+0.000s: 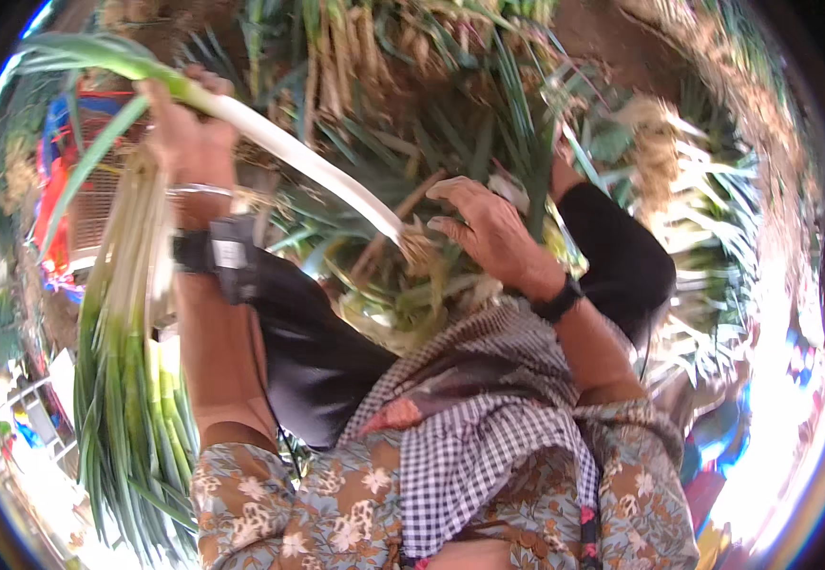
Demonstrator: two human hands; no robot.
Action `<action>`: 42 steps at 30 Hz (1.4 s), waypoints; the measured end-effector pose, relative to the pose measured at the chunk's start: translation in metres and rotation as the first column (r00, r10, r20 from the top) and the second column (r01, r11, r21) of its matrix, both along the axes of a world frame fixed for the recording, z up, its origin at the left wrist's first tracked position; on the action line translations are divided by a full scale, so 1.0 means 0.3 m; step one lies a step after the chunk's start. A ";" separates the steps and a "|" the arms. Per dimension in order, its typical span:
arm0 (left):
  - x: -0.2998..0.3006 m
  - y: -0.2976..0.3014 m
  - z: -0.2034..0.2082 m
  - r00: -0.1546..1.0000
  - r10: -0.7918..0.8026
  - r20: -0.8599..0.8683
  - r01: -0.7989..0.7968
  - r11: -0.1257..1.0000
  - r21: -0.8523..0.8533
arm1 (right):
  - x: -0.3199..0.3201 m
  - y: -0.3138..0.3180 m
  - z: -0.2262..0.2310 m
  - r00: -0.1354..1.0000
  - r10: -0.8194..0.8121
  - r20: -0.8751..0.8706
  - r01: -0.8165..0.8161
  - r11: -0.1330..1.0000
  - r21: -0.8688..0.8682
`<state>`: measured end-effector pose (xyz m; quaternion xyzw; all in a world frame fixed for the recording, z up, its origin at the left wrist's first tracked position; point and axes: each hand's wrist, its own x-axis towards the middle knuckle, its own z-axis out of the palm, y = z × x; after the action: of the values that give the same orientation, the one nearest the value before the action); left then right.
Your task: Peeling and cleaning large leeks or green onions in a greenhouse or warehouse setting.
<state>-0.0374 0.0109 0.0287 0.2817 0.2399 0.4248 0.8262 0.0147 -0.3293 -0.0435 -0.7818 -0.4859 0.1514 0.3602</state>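
My left hand (189, 128), raised at the upper left, is closed round a leek (289, 152) where its white shaft turns green. The shaft slants down to the right, ending in a tuft of brown roots (417, 247) in front of me. Just right of those roots is my right hand (489, 228), its fingers apart and slightly bent, holding nothing. A small gap seems to separate its fingertips from the roots. Below my left hand, a thick bunch of long leeks (132, 351) lies beside my left forearm, green leaves toward me.
Loose leaves and peelings (393, 309) cover the ground between my knees. More leeks with roots (336, 57) are heaped at the far side, and another pile (707, 209) lies at the right. A brown slatted crate (97, 204) with red and blue material stands at the left.
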 end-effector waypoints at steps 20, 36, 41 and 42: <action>-0.049 -0.073 -0.051 0.956 -0.282 -0.084 0.284 0.959 0.016 | -0.251 -0.031 0.015 0.923 0.126 -0.364 -0.131 0.991 0.013; -1.175 0.051 0.351 0.959 0.282 0.039 -0.277 0.890 0.362 | -0.145 1.045 0.309 0.809 0.365 0.462 -0.526 0.799 0.290; -1.282 -0.116 0.279 0.819 0.229 -0.526 -0.279 0.960 -0.016 | -0.263 1.241 0.164 0.693 0.511 0.508 -0.647 0.752 0.126; -1.301 -0.142 0.270 0.816 0.230 -0.530 -0.284 0.958 -0.022 | -0.256 1.274 0.120 0.654 0.505 0.563 -0.655 0.750 0.088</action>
<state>-0.4278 -0.0317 0.1096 0.3095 0.5117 0.4275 0.6779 -0.0622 0.0529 -0.0075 -0.5331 -0.8050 -0.0223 0.2593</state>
